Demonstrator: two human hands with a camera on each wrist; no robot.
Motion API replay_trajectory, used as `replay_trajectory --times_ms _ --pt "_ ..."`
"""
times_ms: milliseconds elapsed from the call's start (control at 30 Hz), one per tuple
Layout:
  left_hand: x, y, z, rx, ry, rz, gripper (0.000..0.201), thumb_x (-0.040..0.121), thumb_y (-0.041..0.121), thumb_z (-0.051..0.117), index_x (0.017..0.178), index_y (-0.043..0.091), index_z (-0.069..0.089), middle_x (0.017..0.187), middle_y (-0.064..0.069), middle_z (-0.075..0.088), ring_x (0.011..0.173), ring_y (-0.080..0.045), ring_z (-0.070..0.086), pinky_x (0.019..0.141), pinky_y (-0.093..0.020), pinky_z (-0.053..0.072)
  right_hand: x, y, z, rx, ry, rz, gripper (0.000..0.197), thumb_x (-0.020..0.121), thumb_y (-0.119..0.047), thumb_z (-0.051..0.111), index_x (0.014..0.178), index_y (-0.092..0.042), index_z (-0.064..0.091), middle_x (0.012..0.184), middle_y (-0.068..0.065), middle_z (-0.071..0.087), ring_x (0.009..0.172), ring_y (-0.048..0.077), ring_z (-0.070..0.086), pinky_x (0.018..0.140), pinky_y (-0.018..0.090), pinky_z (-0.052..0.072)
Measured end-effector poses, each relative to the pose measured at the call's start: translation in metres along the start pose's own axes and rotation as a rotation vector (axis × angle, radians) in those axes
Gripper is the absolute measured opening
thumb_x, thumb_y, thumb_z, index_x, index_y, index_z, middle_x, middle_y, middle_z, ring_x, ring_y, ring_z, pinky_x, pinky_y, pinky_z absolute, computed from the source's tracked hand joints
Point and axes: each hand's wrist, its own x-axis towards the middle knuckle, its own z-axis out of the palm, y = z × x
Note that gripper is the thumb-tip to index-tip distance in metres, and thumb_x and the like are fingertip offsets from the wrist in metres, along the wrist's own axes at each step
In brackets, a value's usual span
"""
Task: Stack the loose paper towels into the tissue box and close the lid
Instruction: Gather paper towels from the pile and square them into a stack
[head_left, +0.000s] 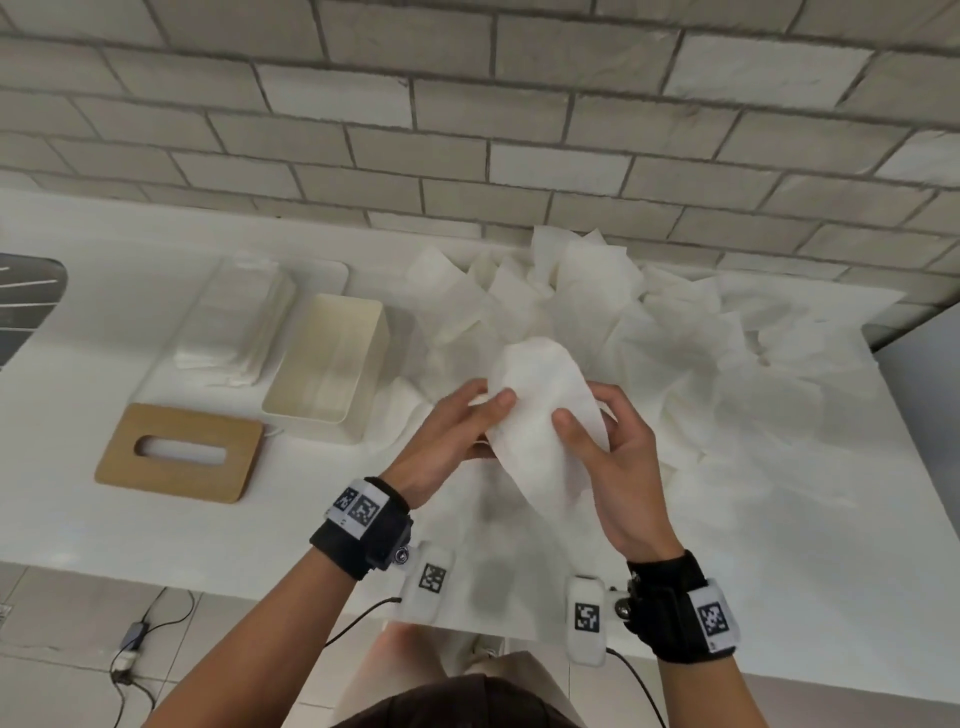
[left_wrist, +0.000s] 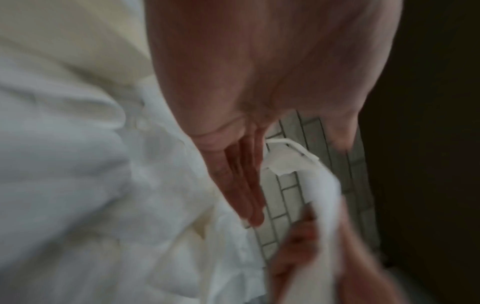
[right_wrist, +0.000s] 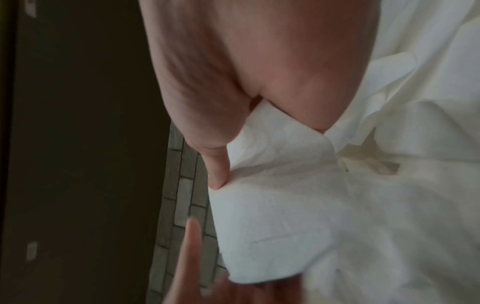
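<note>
Folding one white paper towel above the surface, beside the open box.

The thin white paper towel hangs lifted between both hands, just right of the open cream rectangular tissue box. The left hand pinches its left edge with thumb over fingers; the right hand curls round its right side, thumb pressed on the front. Behind and right of the box sprawls the heap of loose white paper towels; left of it lies a flat stack of folded towels, and near its front the tan wooden slotted lid. Best to square the edges and flatten the fold before laying it in, so the stack sits level.
</note>
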Motion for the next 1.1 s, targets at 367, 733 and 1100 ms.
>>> replay_trajectory --times_ms 367,733,1100 --pt "0.004 0.034 -0.097 0.241 0.252 0.210 0.056 0.086 0.008 0.089 0.133 0.029 0.068 0.114 -0.004 0.080 0.101 -0.023 0.078 0.090 -0.040 0.065 -0.008 0.035 0.065 -0.203 -0.201 0.105 0.070 0.096 -0.023 0.082 0.148 -0.043 0.041 0.104 0.004 0.079 0.100 0.022 0.076 0.090 0.042 0.062" --pt "0.017 0.106 -0.235 0.445 0.127 0.161 0.019 0.093 0.022 0.083 0.108 0.011 0.079 0.104 -0.006 0.082 0.100 -0.026 0.078 0.090 -0.040 0.065 0.016 0.049 0.196 -0.160 -0.136 0.182 0.022 0.099 -0.024 0.080 0.120 -0.019 0.077 0.119 -0.004 0.079 0.111 0.022 0.077 0.100 0.052 0.061" --pt "0.094 0.123 -0.300 0.884 0.007 0.227 0.039 0.087 0.029 0.089 0.105 0.023 0.054 0.079 -0.013 0.066 0.064 -0.033 0.073 0.060 -0.031 0.058 0.043 0.053 0.293 -0.593 0.042 -0.017 0.015 0.101 -0.016 0.071 0.109 -0.029 0.072 0.100 -0.012 0.075 0.069 0.001 0.065 0.064 0.008 0.045"
